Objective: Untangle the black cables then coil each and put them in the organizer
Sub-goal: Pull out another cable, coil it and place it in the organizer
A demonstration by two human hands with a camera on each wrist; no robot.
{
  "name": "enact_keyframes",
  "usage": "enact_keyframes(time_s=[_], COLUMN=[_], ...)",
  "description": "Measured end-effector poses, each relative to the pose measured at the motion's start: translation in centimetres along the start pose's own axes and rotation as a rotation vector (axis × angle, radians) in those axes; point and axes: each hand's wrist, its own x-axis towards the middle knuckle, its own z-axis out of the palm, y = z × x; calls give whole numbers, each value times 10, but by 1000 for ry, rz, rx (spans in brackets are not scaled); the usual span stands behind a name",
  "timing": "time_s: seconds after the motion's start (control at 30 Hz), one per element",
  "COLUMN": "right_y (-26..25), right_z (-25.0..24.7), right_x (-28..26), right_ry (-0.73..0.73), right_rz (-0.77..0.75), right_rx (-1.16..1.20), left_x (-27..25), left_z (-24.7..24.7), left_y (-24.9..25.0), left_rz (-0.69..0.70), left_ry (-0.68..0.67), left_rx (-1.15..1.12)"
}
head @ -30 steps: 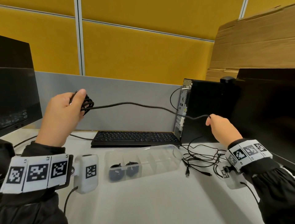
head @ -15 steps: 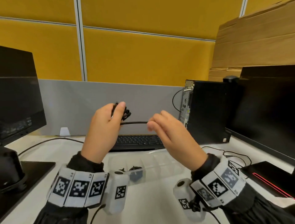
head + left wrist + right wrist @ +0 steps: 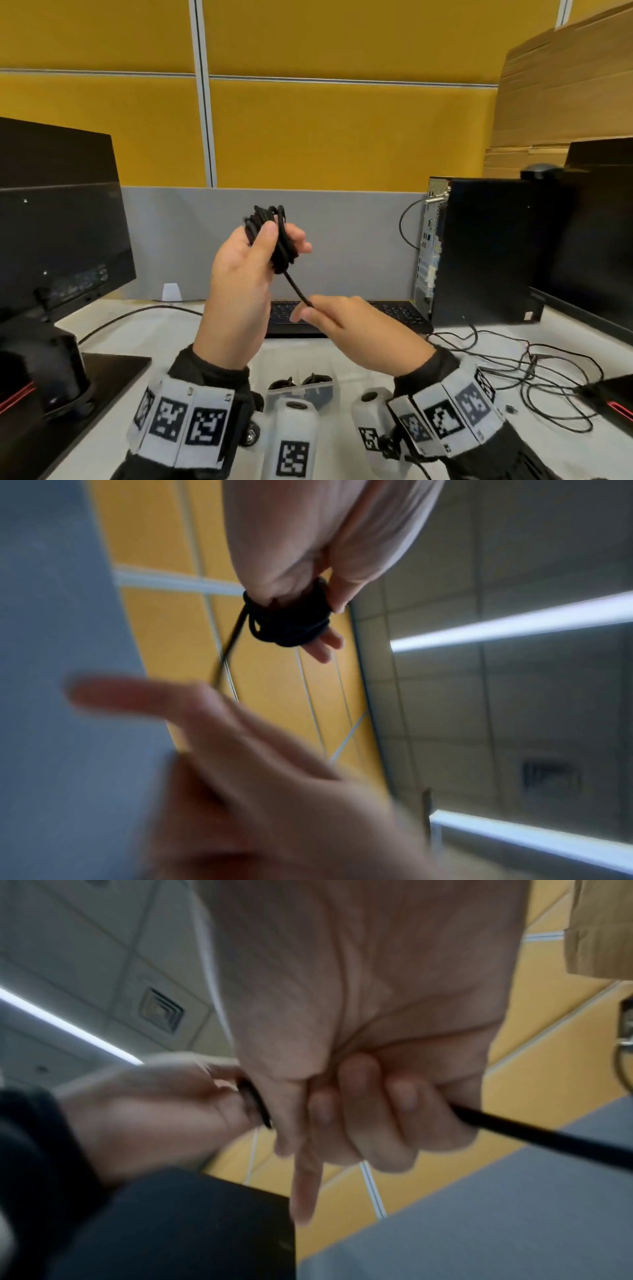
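My left hand (image 3: 255, 253) is raised above the desk and grips a thick coil of black cable (image 3: 278, 245) wound round its fingers, thumb pressed on top. In the left wrist view the coil (image 3: 289, 626) wraps those fingers. A short taut tail (image 3: 295, 287) runs down to my right hand (image 3: 317, 313), which pinches it just below the coil. In the right wrist view my fingers (image 3: 359, 1110) curl round the cable (image 3: 548, 1141). The clear organizer (image 3: 322, 394) lies below my wrists, mostly hidden, with two dark coils in its compartments. More tangled black cables (image 3: 520, 373) lie on the desk at the right.
A black keyboard (image 3: 394, 317) lies behind my hands. A PC tower (image 3: 486, 250) stands at the right, with a monitor (image 3: 599, 233) beyond it. Another monitor (image 3: 58, 219) and its black base (image 3: 102, 373) are on the left, and a cable (image 3: 130, 317) crosses the white desk.
My right hand swung in from the far right to just below my left hand. The long free stretch of cable has shortened to a short tail. The coil looks thicker.
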Motion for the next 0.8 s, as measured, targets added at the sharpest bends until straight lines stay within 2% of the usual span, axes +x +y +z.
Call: enact_keyframes(time_s=[0.1,0.17,0.23,0.33,0.4,0.47,0.53,0.6,0.73,0.8], right_y=[-11,-15,-11,-1,5,12,21,28,39,35], right_z=[-11,-19,-25,-29,-31,-36,-41,-45,-44,-42], right_x=[-9,-14,-13,-10,-11,-12,-15,-17,-18,-18], right_ry=[-6,152,403,738,886,971,1001,957,728,569], right_rz=[-76,-123,-163,-195,-186,-167,-134,-87,13,44], right_rx=[6,-25,-86,-123,-167,-200,-229,-232,-183,-200], left_x=[5,5,4,2,0,-1,-3,-4,-3,0], left_z=[-11,-17,-21,-17,-12,-7,-6,-6,-6,-8], left_y=[-11,-15,-14,-10,-6,1,9,15,23,25], left_rz=[212,233,138,-29,-127,-207,-225,-201,-126,-63], left_ry=[44,-18,-148,-317,-368,-351,-310,-273,-160,-89], left_rx=[394,649,808,749,535,297,113,-32,-332,-451])
